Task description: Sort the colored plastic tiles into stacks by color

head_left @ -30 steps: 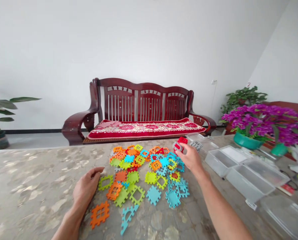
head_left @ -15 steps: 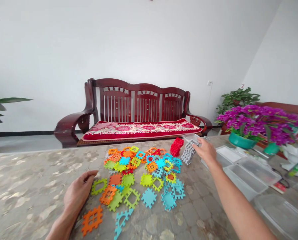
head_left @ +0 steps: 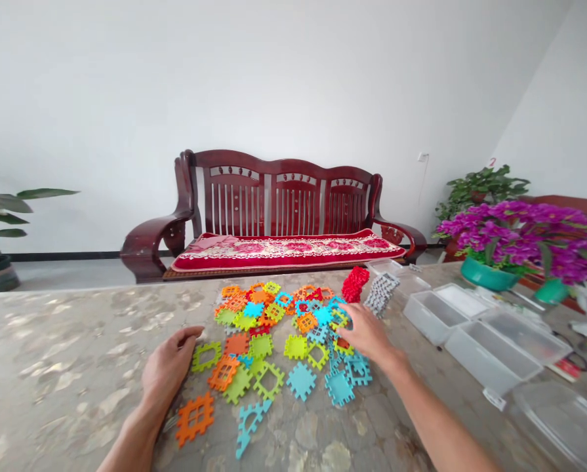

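Note:
My left hand (head_left: 172, 364) rests on the table at the left edge of the pile, loosely curled and apparently holding nothing. Just beside its fingertips lies a green window-frame tile (head_left: 206, 356). My right hand (head_left: 368, 333) is over the right side of the pile, thumb and forefinger apart around the blue and green tiles there; it hides some of them. Interlocking plastic tiles with notched edges lie loose between the hands: an orange window tile (head_left: 195, 419), a blue triangular tile (head_left: 251, 426), a solid blue tile (head_left: 301, 381) and several others.
Behind my right hand stand a red stack of pieces (head_left: 355, 284) and a grey stack (head_left: 382, 293). Clear plastic boxes (head_left: 490, 357) and a clear lid (head_left: 563, 419) lie at the right. Purple flowers in a teal pot (head_left: 490, 274) stand beyond. A wooden bench (head_left: 160, 239) is behind the table.
My right hand has come back from beside the grey stack to the right side of the tile pile. My left hand stays at the pile's left edge. The view has shifted slightly.

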Demonstrator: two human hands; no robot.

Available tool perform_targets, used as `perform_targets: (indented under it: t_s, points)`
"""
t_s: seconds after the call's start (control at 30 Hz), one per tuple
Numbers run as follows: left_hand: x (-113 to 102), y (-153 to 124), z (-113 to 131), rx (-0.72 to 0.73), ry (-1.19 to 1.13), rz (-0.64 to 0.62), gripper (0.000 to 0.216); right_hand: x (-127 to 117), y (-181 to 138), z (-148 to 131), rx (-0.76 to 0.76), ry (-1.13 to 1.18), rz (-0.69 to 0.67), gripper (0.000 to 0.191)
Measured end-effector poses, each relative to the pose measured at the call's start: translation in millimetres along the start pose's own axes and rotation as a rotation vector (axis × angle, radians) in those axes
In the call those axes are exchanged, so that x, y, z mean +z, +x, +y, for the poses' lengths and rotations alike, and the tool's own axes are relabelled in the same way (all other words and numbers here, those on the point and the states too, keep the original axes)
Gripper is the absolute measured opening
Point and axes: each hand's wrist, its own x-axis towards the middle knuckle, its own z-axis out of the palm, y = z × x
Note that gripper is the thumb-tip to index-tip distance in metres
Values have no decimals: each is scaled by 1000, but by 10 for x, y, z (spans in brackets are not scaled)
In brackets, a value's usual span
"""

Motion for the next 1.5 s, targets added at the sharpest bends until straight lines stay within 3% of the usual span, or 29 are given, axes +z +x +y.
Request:
perform_targets:
  t_s: [0.1,0.2,0.43,0.67,0.8,0.9,1.07,1.33,1.5]
  points:
    - [-6,-11,17,-14,-7,-9,33,109,-24,-73,-16,-65,-91,74]
    - [-1,-12,17,-22,-10,-11,32,151,-6,-124,-28,-100,-139,82]
    - [12,-7,1,-15,-24,-5,32,225,99,-311,-65,-61,-116,57]
    - [17,1,-5,-7,-11,-2,33,362,93,-793,-211,335,-159,50]
    - [26,-3,-12,4,-11,8,33,367,127,-794,-157,588,-125,40]
    - [31,-6,-10,4,-7,17,33,293,175,-577,-66,432,-65,36]
    - [26,-10,9,1,5,17,32,221,156,-335,-112,81,-130,40]
    - [10,-22,23,-9,-3,-7,33,442,110,-616,-185,-47,-156,51]
    - [24,-7,-6,2,-12,2,32,479,114,-686,-100,-46,-135,37]
